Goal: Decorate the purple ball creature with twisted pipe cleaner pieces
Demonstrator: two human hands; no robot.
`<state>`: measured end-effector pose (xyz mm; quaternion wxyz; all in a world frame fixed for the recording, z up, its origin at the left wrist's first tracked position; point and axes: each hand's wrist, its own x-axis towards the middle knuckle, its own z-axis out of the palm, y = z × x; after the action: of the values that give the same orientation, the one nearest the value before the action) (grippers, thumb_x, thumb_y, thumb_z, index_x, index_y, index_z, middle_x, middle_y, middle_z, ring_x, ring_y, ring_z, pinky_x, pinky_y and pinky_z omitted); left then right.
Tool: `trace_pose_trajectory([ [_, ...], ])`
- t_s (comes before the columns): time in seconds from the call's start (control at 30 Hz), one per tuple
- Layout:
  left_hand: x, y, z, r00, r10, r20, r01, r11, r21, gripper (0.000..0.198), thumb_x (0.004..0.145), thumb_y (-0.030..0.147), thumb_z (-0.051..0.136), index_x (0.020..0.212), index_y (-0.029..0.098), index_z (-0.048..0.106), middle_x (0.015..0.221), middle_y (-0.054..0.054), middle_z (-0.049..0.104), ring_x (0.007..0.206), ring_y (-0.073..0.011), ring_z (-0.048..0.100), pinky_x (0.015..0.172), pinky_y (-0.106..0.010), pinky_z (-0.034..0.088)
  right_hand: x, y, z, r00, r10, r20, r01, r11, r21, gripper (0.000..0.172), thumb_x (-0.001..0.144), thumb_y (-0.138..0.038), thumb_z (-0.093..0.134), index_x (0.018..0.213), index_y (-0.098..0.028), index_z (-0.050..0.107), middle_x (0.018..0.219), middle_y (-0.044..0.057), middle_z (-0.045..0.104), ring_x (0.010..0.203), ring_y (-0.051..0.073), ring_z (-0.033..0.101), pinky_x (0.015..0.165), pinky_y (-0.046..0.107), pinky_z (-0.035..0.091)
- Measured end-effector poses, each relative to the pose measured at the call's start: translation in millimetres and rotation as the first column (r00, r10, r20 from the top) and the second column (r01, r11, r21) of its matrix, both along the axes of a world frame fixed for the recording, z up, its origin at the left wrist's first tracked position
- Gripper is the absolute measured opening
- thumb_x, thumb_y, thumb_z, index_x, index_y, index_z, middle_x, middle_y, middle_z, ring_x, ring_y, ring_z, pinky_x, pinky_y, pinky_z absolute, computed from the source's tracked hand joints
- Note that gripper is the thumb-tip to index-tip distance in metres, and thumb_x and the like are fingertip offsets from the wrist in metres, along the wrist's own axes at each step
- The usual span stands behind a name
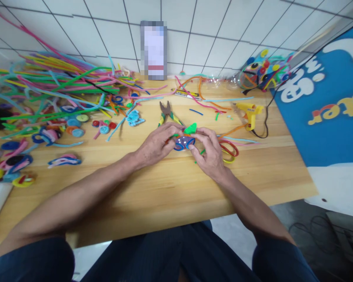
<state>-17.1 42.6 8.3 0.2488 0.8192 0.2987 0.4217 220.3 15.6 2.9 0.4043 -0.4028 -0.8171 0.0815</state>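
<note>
Between my two hands, above the middle of the wooden table, is a small clear plastic ornament (181,143) trimmed with blue pipe cleaner. A bright green leaf-shaped piece (190,128) stands up at its top, with some orange below it. My left hand (159,143) is closed on the ornament's left side, thumb low and fingers over the top. From the right, my right hand (208,150) pinches the other side with bent fingers. Just behind my left fingers lie pliers (165,109) with green and yellow handles, jaws pointing away.
A large heap of pipe cleaners (67,78) covers the back left, with coiled pieces (73,127) in front. A yellow glue gun (249,113) with a black cord lies right. A phone (153,51) leans on the tiled wall. A clear bag of colourful parts (266,72) stands back right.
</note>
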Motion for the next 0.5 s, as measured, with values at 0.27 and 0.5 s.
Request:
trace_pose_trajectory([
  [0.27, 0.2, -0.2, 0.6, 0.999, -0.005, -0.046, 0.005, 1.0, -0.001, 0.027, 0.095, 0.006, 0.051, 0.114, 0.021, 0.064, 0.13, -0.012, 0.071, 0.125, -0.023, 0.068, 0.106, -0.042, 0.056, 0.5, -0.4, 2.1, 0.998, 0.009, 0.055, -0.008, 1.0, -0.02, 0.034, 0.102, -0.026, 0.063, 0.136, -0.03, 0.065, 0.137, 0.012, 0.064, 0.129, 0.031, 0.063, 0.109, 0.055, 0.054],
  [0.5, -2.9, -1.5, -0.7, 1.0, 0.017, -0.024, -0.019, 0.997, -0.073, 0.043, 0.093, 0.018, 0.063, 0.135, 0.019, 0.055, 0.13, -0.012, 0.071, 0.12, -0.0238, 0.071, 0.103, -0.038, 0.058, 2.4, -0.6, 0.9, 0.999, 0.006, 0.038, -0.005, 1.0, -0.007, 0.033, 0.101, -0.026, 0.065, 0.134, -0.028, 0.067, 0.135, 0.012, 0.065, 0.127, 0.03, 0.065, 0.107, 0.053, 0.056],
])
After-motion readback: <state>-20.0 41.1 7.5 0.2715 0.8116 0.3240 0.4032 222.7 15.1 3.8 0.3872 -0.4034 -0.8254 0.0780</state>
